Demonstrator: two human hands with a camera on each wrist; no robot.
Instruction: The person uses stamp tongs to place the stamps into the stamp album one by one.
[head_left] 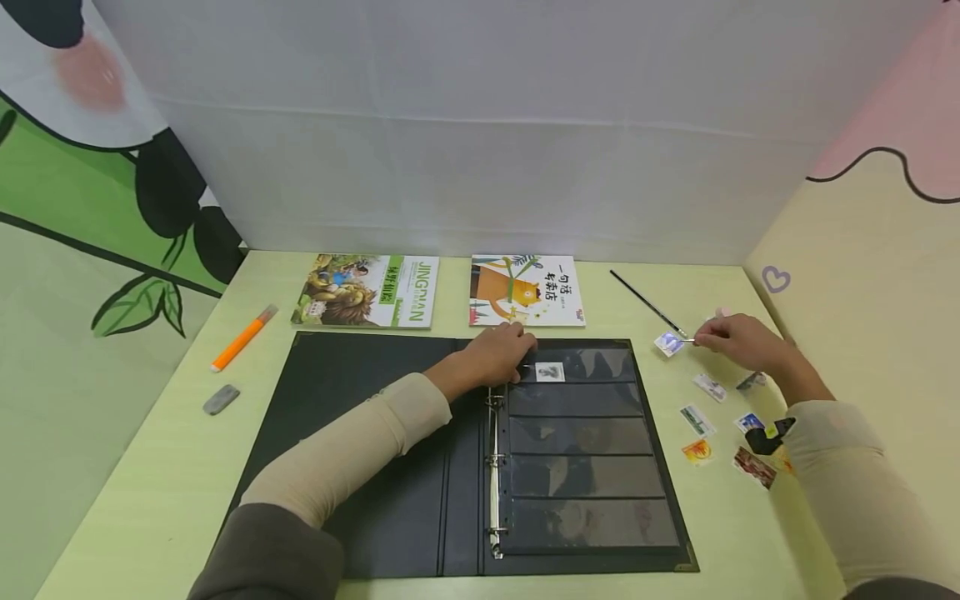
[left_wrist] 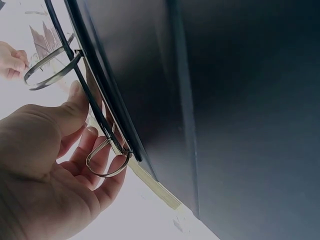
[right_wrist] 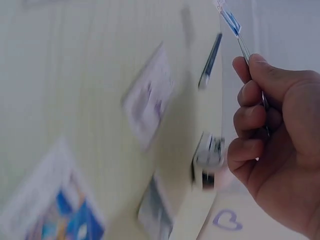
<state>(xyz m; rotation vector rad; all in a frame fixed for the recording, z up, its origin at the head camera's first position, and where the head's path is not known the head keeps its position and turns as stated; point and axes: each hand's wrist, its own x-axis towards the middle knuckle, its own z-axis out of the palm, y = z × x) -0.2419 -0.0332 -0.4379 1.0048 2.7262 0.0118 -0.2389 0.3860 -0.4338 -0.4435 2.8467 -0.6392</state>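
A black ring-bound stamp album (head_left: 375, 467) lies unfolded, its page of clear pockets (head_left: 581, 479) on the right. One small grey-and-white stamp (head_left: 550, 372) sits in the top pocket row. At the upper end of the rings, my left hand (head_left: 491, 354) rests on the album; its thumb and fingers (left_wrist: 117, 177) touch the page's binding edge beside the metal rings (left_wrist: 107, 160). To the right of the album, my right hand (head_left: 738, 342) pinches slim metal tweezers (right_wrist: 243, 47). A bluish-white stamp (right_wrist: 230, 21) is in their tips, above the table.
Several loose stamps (head_left: 698, 420) are scattered right of the album. A dark thin stick (head_left: 645, 302) lies behind them. Two books (head_left: 412, 292) lie along the back wall. On the left are an orange marker (head_left: 243, 338) and a grey eraser (head_left: 221, 399).
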